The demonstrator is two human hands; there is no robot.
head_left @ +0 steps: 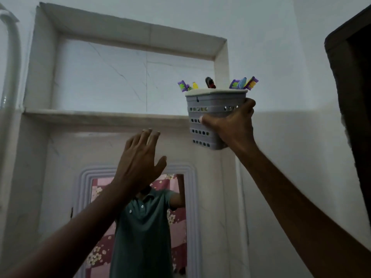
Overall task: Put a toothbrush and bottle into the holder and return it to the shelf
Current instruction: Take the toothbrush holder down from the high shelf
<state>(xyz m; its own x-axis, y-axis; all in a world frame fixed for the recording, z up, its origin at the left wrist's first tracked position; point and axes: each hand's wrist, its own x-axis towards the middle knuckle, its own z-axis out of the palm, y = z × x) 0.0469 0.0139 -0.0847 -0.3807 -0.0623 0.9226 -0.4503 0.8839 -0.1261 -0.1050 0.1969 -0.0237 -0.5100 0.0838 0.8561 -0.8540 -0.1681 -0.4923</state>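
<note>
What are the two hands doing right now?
Left hand: open, fingers spread, holding nothing.
Right hand: closed around the grey holder.

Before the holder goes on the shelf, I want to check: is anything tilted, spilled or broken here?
Nothing stands out. The right hand holds the grey holder upright at the shelf's right end, toothbrush heads poking above its rim. The left hand is open and empty.

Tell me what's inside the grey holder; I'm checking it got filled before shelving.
Above the rim of the holder, held by the right hand, several colourful toothbrush heads and a dark red-tipped top poke out. The wall hides everything lower, so a bottle can't be confirmed.
</note>
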